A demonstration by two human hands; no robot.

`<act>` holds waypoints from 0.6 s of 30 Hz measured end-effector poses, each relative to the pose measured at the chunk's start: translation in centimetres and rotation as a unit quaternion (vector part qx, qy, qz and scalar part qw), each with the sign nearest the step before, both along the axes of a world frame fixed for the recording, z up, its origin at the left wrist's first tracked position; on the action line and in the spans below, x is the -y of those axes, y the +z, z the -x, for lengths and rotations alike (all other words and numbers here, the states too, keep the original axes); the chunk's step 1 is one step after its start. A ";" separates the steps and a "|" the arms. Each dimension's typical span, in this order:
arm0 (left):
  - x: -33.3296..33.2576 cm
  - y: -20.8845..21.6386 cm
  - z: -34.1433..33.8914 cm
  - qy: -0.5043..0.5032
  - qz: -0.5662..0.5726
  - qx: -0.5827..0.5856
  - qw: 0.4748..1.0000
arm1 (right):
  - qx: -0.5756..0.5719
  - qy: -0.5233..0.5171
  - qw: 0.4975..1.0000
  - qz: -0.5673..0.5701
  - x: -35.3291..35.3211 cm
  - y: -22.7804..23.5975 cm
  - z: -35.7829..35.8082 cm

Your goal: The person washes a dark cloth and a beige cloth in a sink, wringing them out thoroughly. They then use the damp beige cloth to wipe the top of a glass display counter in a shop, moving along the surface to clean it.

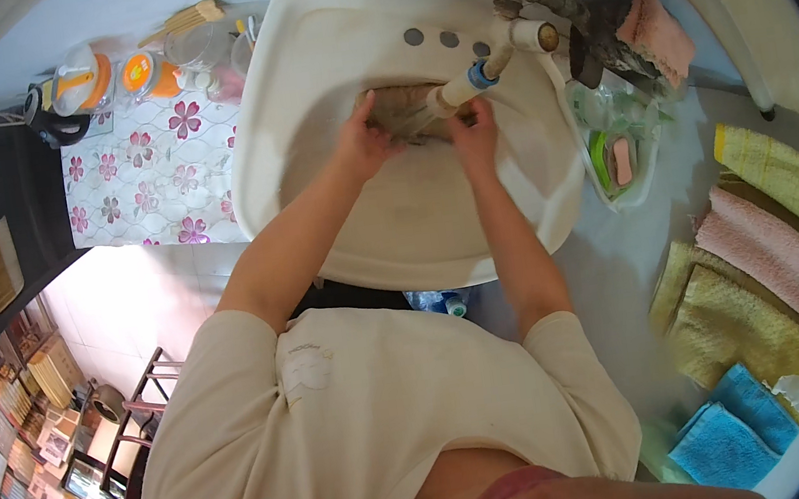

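Two hands [368, 145] [476, 138], slightly apart, hold brownish item [393, 106].

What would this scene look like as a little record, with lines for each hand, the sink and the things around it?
Left hand: holds the left end of a grey-brown cloth
Right hand: fingers at the cloth's right end
Sink: off-white, both hands over its bowl
Tap: spout aimed at the cloth; water seems to be running
Right of sink: pink soap in a small tray; yellow, pink and blue towels
Left of sink: flower-patterned table cover
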State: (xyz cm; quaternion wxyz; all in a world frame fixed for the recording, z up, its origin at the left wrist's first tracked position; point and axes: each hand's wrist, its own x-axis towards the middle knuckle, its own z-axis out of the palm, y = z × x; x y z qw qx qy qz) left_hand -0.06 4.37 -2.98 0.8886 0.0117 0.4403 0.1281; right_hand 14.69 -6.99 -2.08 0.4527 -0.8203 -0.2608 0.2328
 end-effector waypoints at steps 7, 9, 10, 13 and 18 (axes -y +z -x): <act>0.7 -5.9 -2.4 -0.109 0.102 0.287 0.946 | 0.182 0.073 0.969 -0.151 -1.6 -0.4 8.4; 2.5 0.7 -4.3 -0.107 -0.047 -0.095 0.989 | 0.004 -0.051 0.994 -0.094 -2.0 -2.3 3.3; 2.2 1.8 -4.5 -0.098 -0.058 -0.095 0.989 | -0.087 -0.109 0.988 -0.071 -2.3 -2.7 1.6; 1.8 0.3 -3.9 -0.103 -0.148 -0.086 0.980 | -0.041 -0.172 0.973 -0.151 -3.8 0.3 7.9; 3.5 0.1 -4.5 -0.064 -0.108 -0.117 0.985 | -0.083 -0.136 0.979 -0.129 -3.0 -2.3 4.5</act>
